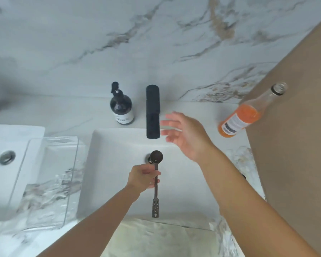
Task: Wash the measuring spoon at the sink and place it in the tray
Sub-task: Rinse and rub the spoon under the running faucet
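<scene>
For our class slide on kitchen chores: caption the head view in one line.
Left hand holds the spoon over the sink while the open right hand reaches beside the tap.

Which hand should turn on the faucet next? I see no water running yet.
Right. The right hand is open beside the black faucet, while the left hand holds the measuring spoon.

Marble counter (174, 236) carries soap bottle (122, 108), orange bottle (239, 118), seemingly clear tray (50, 182).
</scene>
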The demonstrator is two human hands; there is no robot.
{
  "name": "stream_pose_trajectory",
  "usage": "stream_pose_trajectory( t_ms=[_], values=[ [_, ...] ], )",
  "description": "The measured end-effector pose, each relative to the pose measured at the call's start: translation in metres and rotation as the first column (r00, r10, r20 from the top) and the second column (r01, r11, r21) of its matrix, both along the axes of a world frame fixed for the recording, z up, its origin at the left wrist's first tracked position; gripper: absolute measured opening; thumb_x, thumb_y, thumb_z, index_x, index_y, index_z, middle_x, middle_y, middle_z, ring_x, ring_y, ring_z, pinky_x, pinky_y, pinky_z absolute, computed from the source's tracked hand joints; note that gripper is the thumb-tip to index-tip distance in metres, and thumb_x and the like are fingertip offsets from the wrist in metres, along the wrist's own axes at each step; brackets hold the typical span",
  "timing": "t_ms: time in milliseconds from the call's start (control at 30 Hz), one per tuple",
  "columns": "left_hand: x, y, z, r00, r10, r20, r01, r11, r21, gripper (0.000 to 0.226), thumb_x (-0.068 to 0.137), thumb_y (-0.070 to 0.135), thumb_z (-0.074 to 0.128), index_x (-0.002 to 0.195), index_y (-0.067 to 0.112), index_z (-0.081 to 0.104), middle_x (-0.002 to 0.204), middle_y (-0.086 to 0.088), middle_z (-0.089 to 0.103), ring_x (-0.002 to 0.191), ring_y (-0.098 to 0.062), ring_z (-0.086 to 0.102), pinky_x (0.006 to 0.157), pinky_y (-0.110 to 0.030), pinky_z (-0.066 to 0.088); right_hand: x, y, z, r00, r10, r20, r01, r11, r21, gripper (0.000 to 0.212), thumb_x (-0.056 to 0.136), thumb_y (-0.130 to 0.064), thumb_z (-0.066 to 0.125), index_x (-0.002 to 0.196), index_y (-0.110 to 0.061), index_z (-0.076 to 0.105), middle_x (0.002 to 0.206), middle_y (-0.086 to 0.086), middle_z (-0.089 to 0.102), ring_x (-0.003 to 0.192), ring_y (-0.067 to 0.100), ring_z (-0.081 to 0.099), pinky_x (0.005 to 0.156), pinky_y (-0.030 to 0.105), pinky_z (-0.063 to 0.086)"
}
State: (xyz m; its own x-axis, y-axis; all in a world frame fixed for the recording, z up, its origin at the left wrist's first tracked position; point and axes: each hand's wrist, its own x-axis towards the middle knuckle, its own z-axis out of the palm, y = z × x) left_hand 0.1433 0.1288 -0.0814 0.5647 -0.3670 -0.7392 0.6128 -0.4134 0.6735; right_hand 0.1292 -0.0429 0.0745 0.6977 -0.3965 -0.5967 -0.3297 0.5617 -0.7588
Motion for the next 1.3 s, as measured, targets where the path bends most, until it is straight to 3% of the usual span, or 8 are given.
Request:
stream_pose_trajectory(
  t_ms=[133,333,467,667,867,1033,1200,1300],
  values=[
    [0.003,0.005,-0.001,1.0,0.029,-0.007,-0.029,1.0,-0.007,0.011,0.082,0.0,0.074,0.09,0.008,0.077,0.093,-0.015,0.079,0.064,-0.028,0.074,0.067,-0.036,0.064,0.025,0.006,0.019,1.0,0.007,0.003,-0.007,0.997,0.077,0.024,0.096,-0.019,0.056,0.111,-0.001,0.059,0.111,0.02,0.072,0.074,0.028,0.073,0.058,0.03,0.058],
    [0.01,0.003,0.003,0.998,0.056,-0.02,-0.057,0.998,-0.035,0.014,0.081,0.0,0.076,0.082,0.014,0.076,0.095,-0.017,0.079,0.062,-0.027,0.074,0.069,-0.038,0.064,0.037,0.007,0.021,0.99,-0.026,-0.135,0.039,0.994,0.097,0.014,0.094,-0.008,0.05,0.093,0.003,0.059,0.082,0.022,0.071,0.058,0.025,0.053,0.056,0.03,0.049],
    [0.016,0.002,0.004,0.996,0.08,-0.027,-0.081,0.997,-0.019,0.011,0.081,0.001,0.076,0.085,0.012,0.077,0.099,-0.019,0.078,0.065,-0.028,0.074,0.063,-0.032,0.063,0.043,0.009,0.02,0.994,-0.084,-0.068,0.092,0.99,0.109,0.013,0.096,0.001,0.042,0.093,0.004,0.055,0.078,0.024,0.07,0.057,0.025,0.058,0.05,0.028,0.054],
    [0.02,0.001,0.002,0.996,0.088,-0.033,-0.089,0.996,-0.003,0.014,0.081,0.001,0.076,0.094,0.007,0.077,0.101,-0.02,0.078,0.068,-0.03,0.074,0.065,-0.033,0.063,0.041,-0.003,0.012,0.997,-0.071,0.04,0.062,0.977,0.204,0.028,0.098,-0.014,0.049,0.102,0.011,0.06,0.083,0.024,0.075,0.064,0.028,0.064,0.057,0.03,0.057],
    [0.027,-0.002,0.004,0.995,0.102,-0.018,-0.103,0.995,0.0,0.012,0.082,0.002,0.075,0.086,0.013,0.077,0.089,-0.012,0.078,0.065,-0.028,0.074,0.066,-0.034,0.064,0.036,-0.01,0.005,0.99,-0.07,0.121,0.028,0.948,0.317,0.035,0.099,-0.018,0.048,0.115,0.013,0.056,0.096,0.026,0.075,0.063,0.028,0.069,0.062,0.03,0.059],
    [0.031,-0.009,0.009,0.994,0.108,-0.005,-0.108,0.994,0.005,0.019,0.08,0.002,0.076,0.073,0.02,0.077,0.075,-0.002,0.077,0.058,-0.023,0.074,0.056,-0.028,0.061,0.049,-0.019,0.008,0.984,-0.049,0.173,0.0,0.962,0.274,0.037,0.098,-0.018,0.05,0.116,0.014,0.052,0.099,0.029,0.074,0.068,0.03,0.072,0.064,0.031,0.06],
    [0.03,-0.009,0.009,0.993,0.116,-0.009,-0.116,0.993,0.008,0.018,0.08,0.001,0.076,0.075,0.018,0.076,0.078,-0.003,0.078,0.058,-0.024,0.074,0.051,-0.024,0.057,0.033,-0.014,-0.036,0.997,-0.065,-0.039,0.066,0.997,0.05,0.019,0.096,-0.014,0.053,0.095,-0.002,0.068,0.089,0.015,0.073,0.062,0.022,0.064,0.059,0.03,0.055],
    [0.028,-0.007,0.01,0.993,0.121,-0.009,-0.121,0.993,-0.004,0.017,0.081,0.001,0.075,0.077,0.017,0.076,0.08,-0.007,0.078,0.059,-0.025,0.073,0.051,-0.024,0.057,0.018,-0.001,-0.081,0.956,-0.008,-0.295,-0.027,0.993,-0.113,0.022,0.095,-0.006,0.056,0.116,-0.006,0.063,0.105,0.015,0.064,0.07,0.024,0.057,0.064,0.029,0.052]
  ],
)
